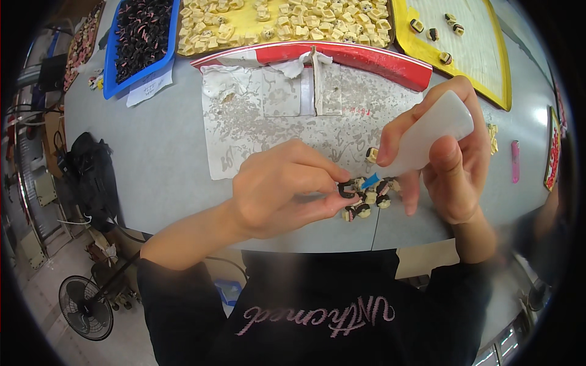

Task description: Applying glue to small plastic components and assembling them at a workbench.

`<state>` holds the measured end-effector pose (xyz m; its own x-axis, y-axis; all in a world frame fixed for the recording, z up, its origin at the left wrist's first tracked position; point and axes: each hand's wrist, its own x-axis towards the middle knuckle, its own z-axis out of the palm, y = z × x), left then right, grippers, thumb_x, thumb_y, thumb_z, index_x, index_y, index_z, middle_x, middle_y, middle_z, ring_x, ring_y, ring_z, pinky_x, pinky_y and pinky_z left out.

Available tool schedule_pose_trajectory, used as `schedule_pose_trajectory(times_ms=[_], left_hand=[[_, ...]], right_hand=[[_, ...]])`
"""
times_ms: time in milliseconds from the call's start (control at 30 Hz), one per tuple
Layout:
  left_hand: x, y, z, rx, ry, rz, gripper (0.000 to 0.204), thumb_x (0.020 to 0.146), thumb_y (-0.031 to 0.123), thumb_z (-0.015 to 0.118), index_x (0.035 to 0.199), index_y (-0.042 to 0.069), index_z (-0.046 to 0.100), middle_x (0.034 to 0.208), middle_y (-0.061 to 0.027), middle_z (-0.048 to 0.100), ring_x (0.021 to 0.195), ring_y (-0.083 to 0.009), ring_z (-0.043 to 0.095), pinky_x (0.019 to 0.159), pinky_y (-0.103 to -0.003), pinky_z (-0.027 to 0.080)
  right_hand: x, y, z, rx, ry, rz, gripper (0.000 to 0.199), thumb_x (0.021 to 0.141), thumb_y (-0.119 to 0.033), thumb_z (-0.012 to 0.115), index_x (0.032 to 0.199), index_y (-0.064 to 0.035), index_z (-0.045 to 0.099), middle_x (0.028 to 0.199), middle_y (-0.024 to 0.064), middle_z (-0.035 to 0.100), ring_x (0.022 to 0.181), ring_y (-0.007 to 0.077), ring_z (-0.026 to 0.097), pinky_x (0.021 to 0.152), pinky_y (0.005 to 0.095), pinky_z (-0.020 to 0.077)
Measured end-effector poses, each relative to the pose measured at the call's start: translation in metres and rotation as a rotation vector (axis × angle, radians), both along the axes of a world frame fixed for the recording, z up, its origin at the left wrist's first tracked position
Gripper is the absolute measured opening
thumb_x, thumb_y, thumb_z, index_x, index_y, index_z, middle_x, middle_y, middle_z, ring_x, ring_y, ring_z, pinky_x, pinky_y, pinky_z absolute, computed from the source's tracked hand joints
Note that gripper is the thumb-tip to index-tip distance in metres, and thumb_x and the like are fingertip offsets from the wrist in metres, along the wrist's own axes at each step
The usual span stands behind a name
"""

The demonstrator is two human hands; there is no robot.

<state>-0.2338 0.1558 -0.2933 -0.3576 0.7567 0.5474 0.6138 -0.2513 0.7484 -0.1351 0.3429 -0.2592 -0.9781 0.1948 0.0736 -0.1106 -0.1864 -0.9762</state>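
Between thumb and forefinger, my left hand [287, 189] pinches a small black piece [347, 189] with a curved shape. My right hand [455, 158] is wrapped round a white squeeze bottle [434, 131], tilted so that its blue nozzle tip [370, 180] points down to the left, close beside the black piece. Whether the tip touches it I cannot tell. Under and beside the tip lies a small cluster of cream-and-black pieces [364, 210] on the grey table. One more such piece [371, 155] sits just above, by my right fingers.
A stained white cardboard sheet [244, 131] with a red edge lies ahead. Behind it stand a blue tray [110, 79] of black pieces, a tray of cream pieces [293, 27] and a yellow-rimmed tray [508, 85] holding several assembled ones. A pink object [516, 161] lies at right.
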Motion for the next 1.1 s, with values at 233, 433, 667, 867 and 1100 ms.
schedule_pose_trajectory(times_ms=[233,433,667,867,1100], left_hand=[[0.0000,-0.0008,0.0004,-0.012,-0.022,-0.010,0.048,0.059,-0.002,0.084,0.093,0.006,0.050,0.084,-0.0140,0.065,0.066,-0.0160,0.060,0.051,-0.023,0.042],[0.0006,-0.0012,-0.0003,-0.013,-0.025,-0.015,0.048,0.060,-0.002,0.084,0.093,0.006,0.051,0.084,-0.0140,0.065,0.066,-0.0161,0.060,0.051,-0.023,0.042],[0.0014,-0.0004,0.0001,-0.020,-0.022,-0.018,0.047,0.060,-0.001,0.084,0.093,0.006,0.051,0.083,-0.0142,0.064,0.067,-0.0171,0.062,0.051,-0.023,0.043],[0.0008,-0.0008,-0.0003,-0.021,-0.010,-0.016,0.047,0.060,0.000,0.084,0.093,0.006,0.051,0.083,-0.0141,0.065,0.067,-0.0173,0.062,0.052,-0.023,0.043],[0.0005,-0.0009,0.0013,-0.036,-0.031,-0.022,0.048,0.059,0.000,0.084,0.094,0.005,0.051,0.082,-0.0141,0.065,0.065,-0.0163,0.060,0.052,-0.023,0.043]], right_hand=[[0.0004,0.0004,0.0010,-0.001,-0.004,-0.009,0.043,0.092,-0.040,0.050,0.103,-0.0018,0.033,0.078,0.0207,0.061,0.033,0.0117,0.047,0.034,0.0161,0.0352],[0.0007,-0.0011,0.0022,0.004,-0.005,-0.014,0.045,0.091,-0.042,0.051,0.102,-0.0019,0.033,0.077,0.0205,0.062,0.033,0.0118,0.047,0.034,0.0163,0.0350],[0.0013,-0.0051,0.0030,-0.003,-0.029,-0.041,0.048,0.090,-0.045,0.053,0.102,-0.0023,0.033,0.077,0.0201,0.062,0.033,0.0119,0.047,0.033,0.0170,0.0351],[0.0016,-0.0051,0.0035,-0.005,-0.038,-0.048,0.049,0.089,-0.045,0.054,0.102,-0.0024,0.033,0.076,0.0200,0.062,0.034,0.0108,0.046,0.033,0.0165,0.0345],[0.0019,-0.0013,0.0048,0.041,-0.041,-0.079,0.050,0.088,-0.047,0.055,0.099,-0.0039,0.034,0.076,0.0195,0.062,0.033,0.0080,0.043,0.033,0.0151,0.0331]])
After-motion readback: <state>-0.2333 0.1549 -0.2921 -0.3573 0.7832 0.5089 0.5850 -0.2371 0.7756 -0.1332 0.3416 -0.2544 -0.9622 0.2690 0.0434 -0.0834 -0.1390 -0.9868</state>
